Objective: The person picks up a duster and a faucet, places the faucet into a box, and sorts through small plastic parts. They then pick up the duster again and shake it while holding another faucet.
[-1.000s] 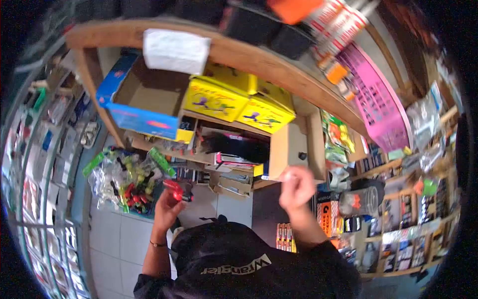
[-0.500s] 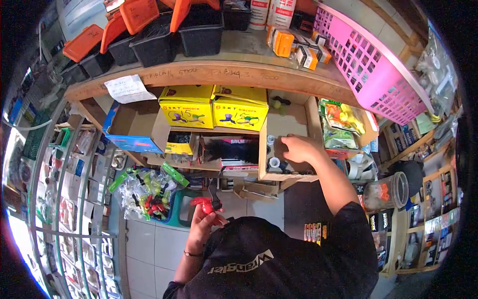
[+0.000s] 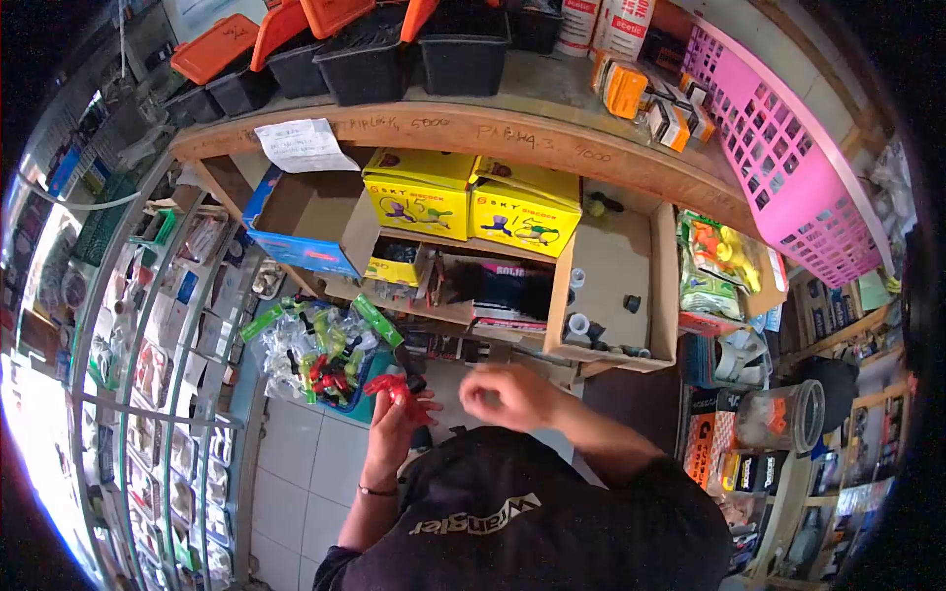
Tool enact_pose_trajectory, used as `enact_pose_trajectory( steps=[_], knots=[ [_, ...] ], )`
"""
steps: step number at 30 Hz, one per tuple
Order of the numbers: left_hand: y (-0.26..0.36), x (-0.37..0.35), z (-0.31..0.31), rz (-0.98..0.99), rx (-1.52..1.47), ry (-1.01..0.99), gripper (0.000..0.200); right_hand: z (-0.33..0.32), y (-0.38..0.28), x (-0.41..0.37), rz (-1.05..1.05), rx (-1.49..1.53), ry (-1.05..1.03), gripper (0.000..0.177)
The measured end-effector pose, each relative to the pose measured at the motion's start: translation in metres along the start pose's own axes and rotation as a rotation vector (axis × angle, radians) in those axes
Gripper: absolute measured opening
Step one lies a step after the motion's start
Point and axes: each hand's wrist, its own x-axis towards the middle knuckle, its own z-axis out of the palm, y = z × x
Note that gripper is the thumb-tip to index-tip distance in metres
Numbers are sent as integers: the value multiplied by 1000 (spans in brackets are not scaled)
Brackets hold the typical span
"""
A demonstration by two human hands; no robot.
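Observation:
My left hand (image 3: 393,426) is closed around a red plastic tap (image 3: 391,387) with a dark end, held in front of my chest. My right hand (image 3: 507,396) is a little to the right of it, fingers curled and slightly blurred; I cannot make out what, if anything, is in them. Beyond it stands an open cardboard box (image 3: 616,266) with a black fitting (image 3: 632,303) and several small white and grey fittings in its near end. A pile of bagged taps (image 3: 320,350), clear, green and red, lies to the left of my left hand.
Yellow bibcock boxes (image 3: 419,202) and an open blue box (image 3: 305,222) sit under a wooden shelf (image 3: 424,128). Black bins (image 3: 463,64) and a pink basket (image 3: 798,167) stand on the shelf. A clear jar (image 3: 778,419) is at right; glass-fronted shelving (image 3: 148,345) lines the left.
My right hand has come out of the cardboard box and moved left and toward me, near the tap. My left hand still holds the tap. The view has shifted slightly.

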Motion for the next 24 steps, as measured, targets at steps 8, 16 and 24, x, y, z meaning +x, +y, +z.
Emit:
enact_pose_trajectory(
  steps=[8,16,24],
  knots=[
    [3,-19,-28,-11,29,6,32,29,183,42,508,-611,799,49],
    [14,-50,-51,-21,40,184,32,22,203,83,1045,-676,429,49],
    [25,-47,-65,84,99,262,34,35,168,81,497,-936,355,19]
  ],
)
